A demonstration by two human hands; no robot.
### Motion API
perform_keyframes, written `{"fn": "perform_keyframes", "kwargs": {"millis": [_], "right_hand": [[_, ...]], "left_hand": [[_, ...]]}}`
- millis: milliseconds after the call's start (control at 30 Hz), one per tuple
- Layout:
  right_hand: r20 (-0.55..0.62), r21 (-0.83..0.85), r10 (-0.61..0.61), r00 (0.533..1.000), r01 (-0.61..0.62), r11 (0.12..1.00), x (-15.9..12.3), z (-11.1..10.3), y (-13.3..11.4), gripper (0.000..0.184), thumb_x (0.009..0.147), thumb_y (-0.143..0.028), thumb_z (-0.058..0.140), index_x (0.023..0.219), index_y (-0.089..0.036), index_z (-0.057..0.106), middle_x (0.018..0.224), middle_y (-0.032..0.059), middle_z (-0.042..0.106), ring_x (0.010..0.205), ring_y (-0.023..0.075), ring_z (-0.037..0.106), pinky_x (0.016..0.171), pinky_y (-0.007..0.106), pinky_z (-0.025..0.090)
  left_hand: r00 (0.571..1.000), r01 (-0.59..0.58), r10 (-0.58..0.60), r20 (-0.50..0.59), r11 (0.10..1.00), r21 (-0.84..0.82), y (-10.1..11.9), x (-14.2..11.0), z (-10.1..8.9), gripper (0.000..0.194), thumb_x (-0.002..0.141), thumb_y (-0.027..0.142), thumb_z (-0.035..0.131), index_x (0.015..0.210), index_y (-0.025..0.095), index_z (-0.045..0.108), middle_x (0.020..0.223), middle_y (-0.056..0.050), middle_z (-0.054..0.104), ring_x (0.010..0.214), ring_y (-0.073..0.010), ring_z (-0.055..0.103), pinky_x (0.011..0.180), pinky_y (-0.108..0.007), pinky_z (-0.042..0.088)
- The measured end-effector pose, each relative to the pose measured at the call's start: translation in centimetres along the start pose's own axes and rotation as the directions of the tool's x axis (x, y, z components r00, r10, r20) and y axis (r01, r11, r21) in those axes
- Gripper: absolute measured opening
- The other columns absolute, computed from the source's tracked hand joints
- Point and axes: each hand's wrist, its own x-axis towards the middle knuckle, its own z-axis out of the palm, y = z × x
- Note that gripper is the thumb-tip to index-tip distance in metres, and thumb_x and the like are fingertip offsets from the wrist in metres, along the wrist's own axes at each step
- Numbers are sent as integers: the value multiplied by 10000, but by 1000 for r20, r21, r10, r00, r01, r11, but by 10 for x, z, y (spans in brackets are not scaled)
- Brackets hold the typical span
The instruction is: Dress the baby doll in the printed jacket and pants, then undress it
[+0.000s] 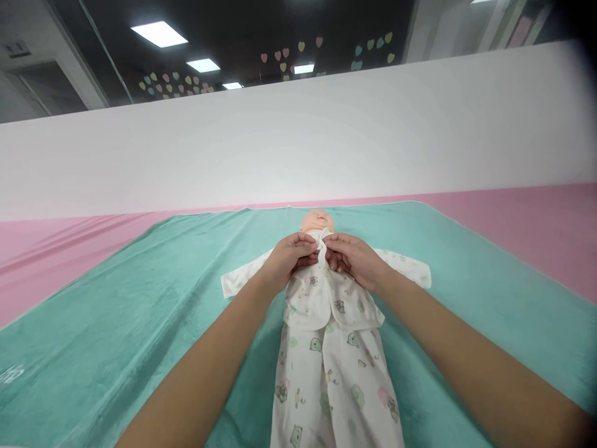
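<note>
A baby doll (pixel 318 219) lies on its back on a teal blanket, its head toward the wall. It wears a white baby jacket (pixel 308 302) printed with small animals, sleeves spread to both sides, and matching trousers (pixel 317 386). My left hand (pixel 295 255) pinches one front edge of the jacket just below the neck. From the other side, my right hand (pixel 349 256) pinches the opposite edge. Between my fingers the two edges meet in a raised fold. Any fastener there is too small to make out. Below, the jacket's fronts part slightly at the hem.
The teal blanket (pixel 153 311) spreads over a pink sheet (pixel 527 230). Behind them stands a low white wall (pixel 298 149), with dark glass (pixel 326 31) above it bearing heart stickers. White lettering shows on the blanket at the left.
</note>
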Motion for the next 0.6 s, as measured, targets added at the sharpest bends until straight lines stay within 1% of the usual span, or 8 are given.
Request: {"fn": "perform_keyframes", "kwargs": {"millis": [67, 267, 467, 600], "right_hand": [[9, 0, 3, 1000, -3, 1000, 0, 0, 0, 179, 793, -339, 581, 838, -165, 592, 713, -9, 578, 505, 56, 530, 442, 152, 390], [-3, -25, 2, 1000, -2, 1000, 0, 0, 0, 156, 775, -286, 595, 880, -172, 616, 706, -13, 569, 504, 53, 527, 443, 151, 388], [-15, -88, -31, 999, 30, 996, 0, -1, 2, 143, 774, -282, 585, 861, -172, 616, 707, -10, 563, 478, 49, 505, 412, 152, 357], [-6, -147, -53, 999, 51, 988, 0, 0, 1, 148, 763, -252, 576, 889, -182, 613, 699, -10, 571, 490, 63, 522, 421, 162, 380]], "left_hand": [[1000, -3, 3, -1, 1000, 4, 0, 0, 0, 211, 674, 247, 722, 794, 158, 574, 706, 9, 583, 619, -63, 549, 637, -193, 457], [998, -15, 21, -51, 995, 101, 0, -1, 7, 191, 691, 258, 705, 777, 157, 568, 667, 12, 576, 593, -69, 540, 598, -198, 440], [998, -14, 19, -52, 995, 98, 2, -3, 7, 206, 701, 276, 699, 808, 163, 563, 681, 10, 571, 608, -71, 538, 596, -195, 434], [997, -13, 22, -72, 993, 118, 3, -3, 9, 243, 701, 334, 698, 823, 171, 565, 681, 10, 565, 621, -79, 541, 596, -200, 437]]}}
